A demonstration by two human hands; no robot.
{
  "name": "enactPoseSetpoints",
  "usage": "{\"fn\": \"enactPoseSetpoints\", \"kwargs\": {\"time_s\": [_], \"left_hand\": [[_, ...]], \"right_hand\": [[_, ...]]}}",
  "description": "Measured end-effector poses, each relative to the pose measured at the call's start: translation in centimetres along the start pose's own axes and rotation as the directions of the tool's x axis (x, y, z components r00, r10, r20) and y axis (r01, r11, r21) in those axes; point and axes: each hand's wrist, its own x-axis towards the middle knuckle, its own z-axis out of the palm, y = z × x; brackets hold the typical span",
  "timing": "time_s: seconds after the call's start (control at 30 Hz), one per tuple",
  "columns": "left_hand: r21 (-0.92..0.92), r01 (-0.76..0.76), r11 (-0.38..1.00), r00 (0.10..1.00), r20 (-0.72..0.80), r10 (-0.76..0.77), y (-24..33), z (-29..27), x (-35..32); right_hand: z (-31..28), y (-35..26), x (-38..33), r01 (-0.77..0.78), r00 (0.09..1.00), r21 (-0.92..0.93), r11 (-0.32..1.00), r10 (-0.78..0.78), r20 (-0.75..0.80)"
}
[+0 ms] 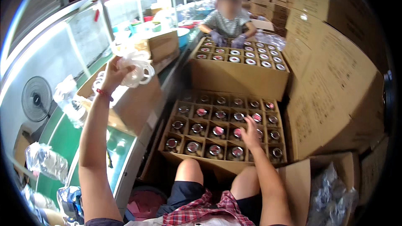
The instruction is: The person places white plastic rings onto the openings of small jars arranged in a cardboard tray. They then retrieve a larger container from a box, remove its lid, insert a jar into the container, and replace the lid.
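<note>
A green bench point(63, 137) and stacked cartons point(335, 88) flank the divided box point(220, 165).

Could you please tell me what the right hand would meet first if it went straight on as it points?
Probably the jar just ahead and left of the right hand, though the picture leaves depth unclear.

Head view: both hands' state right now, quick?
Left hand: closed, holding a bunch of white rings.
Right hand: open, nothing visibly held, over the divided carton of jars; contact cannot be told.
</note>
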Motion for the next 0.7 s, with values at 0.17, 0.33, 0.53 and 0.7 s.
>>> {"fn": "enactPoseSetpoints", "kwargs": {"time_s": [0.17, 0.33, 0.53, 0.7], "left_hand": [[-0.253, 0.157, 0.955, 0.976, 0.185, -0.111, -0.1, 15.5, -4.5], [-0.44, 0.251, 0.862, 0.928, 0.361, -0.086, -7.4, 25.9, -8.1], [-0.398, 0.202, 0.895, 0.953, 0.289, -0.086, -15.1, 33.0, -10.2], [-0.411, 0.273, 0.87, 0.952, 0.244, -0.183, -20.4, 35.7, -10.4]], "right_hand": [[-6.5, -11.0, 3.0, 0.377, 0.926, 0.136, 0.916, -0.368, -0.089], [-6.3, -10.1, 3.2, 0.393, 0.918, 0.213, 0.895, -0.393, -0.044], [-4.4, -0.2, 0.2, 0.05, 0.971, 0.005, 0.999, -0.05, 0.233], [-1.6, 7.2, -1.6, -0.139, 0.958, -0.133, 0.981, 0.167, 0.232]]}}
